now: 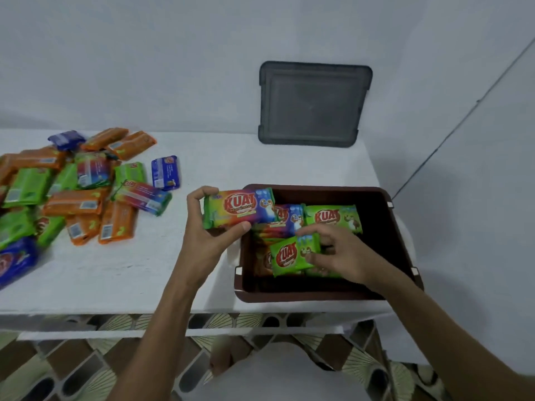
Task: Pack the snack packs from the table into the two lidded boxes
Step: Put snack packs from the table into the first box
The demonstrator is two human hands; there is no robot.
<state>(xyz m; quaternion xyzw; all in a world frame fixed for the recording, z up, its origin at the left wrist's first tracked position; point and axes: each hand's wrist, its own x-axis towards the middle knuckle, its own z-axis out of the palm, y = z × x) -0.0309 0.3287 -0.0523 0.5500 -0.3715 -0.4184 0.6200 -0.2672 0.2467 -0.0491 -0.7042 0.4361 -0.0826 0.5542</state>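
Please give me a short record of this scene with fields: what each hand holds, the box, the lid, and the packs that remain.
left hand: holds a rainbow-coloured snack pack at the left rim of the box
right hand: grips a green snack pack inside the box
brown box: open, partly filled with packs
grey lid: leans on the wall behind the box
pile of packs: unpacked, on the white table, left

— How many boxes? 
— One brown box (324,293), one grey lid (314,104). 
— Packs showing face-up in it? 
— Two green (293,256), one purple (285,219). 
— Hands? 
— Two, holding one pack each.
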